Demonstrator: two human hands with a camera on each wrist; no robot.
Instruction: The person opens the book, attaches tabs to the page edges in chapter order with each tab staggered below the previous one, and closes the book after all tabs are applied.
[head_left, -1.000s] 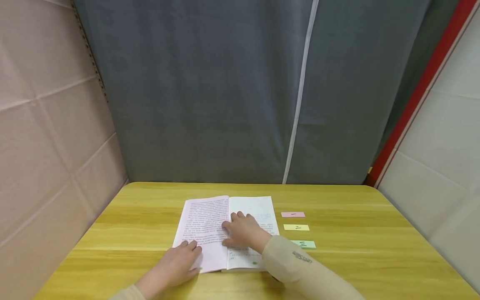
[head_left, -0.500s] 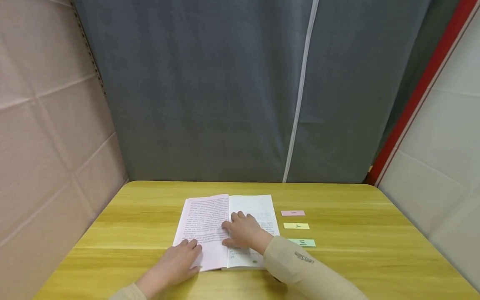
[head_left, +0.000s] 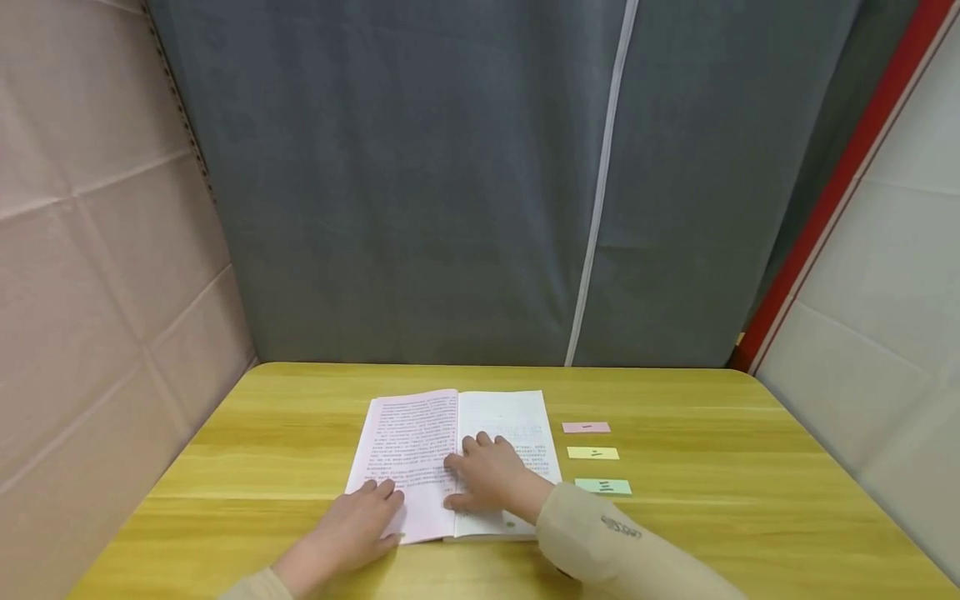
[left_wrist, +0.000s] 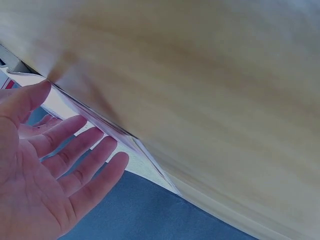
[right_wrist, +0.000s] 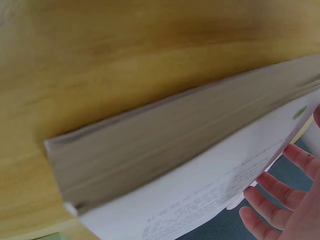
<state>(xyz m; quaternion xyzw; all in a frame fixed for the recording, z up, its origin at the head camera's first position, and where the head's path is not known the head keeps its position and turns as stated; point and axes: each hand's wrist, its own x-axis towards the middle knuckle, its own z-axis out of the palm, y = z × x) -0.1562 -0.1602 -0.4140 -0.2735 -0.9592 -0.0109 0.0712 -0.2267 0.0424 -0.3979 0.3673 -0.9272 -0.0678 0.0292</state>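
An open book (head_left: pixel 502 408) lies on the wooden table, its left page pinkish and its right page white, both printed with text. My left hand (head_left: pixel 356 525) rests on the lower left corner of the pink page; in the left wrist view its fingers (left_wrist: pixel 92 155) are spread, with the thumb by the book's edge. Across the inner part of the white page lies my right hand (head_left: pixel 487 475), near the spine, fingertips down on the paper. The right wrist view shows the thick block of pages (right_wrist: pixel 175 145) from its lower edge, beside the right hand's extended fingers (right_wrist: pixel 272 205).
To the book's right, three paper slips with dark strokes form a column: pink (head_left: pixel 587 427), yellow (head_left: pixel 593 453) and green (head_left: pixel 603 487). A grey curtain (head_left: pixel 420 208) hangs behind the table (head_left: pixel 697 467). Pale walls flank both sides.
My right hand has slid slightly down the white page, toward me, and its sleeve has shifted a little right. The left hand and the book stay where they were.
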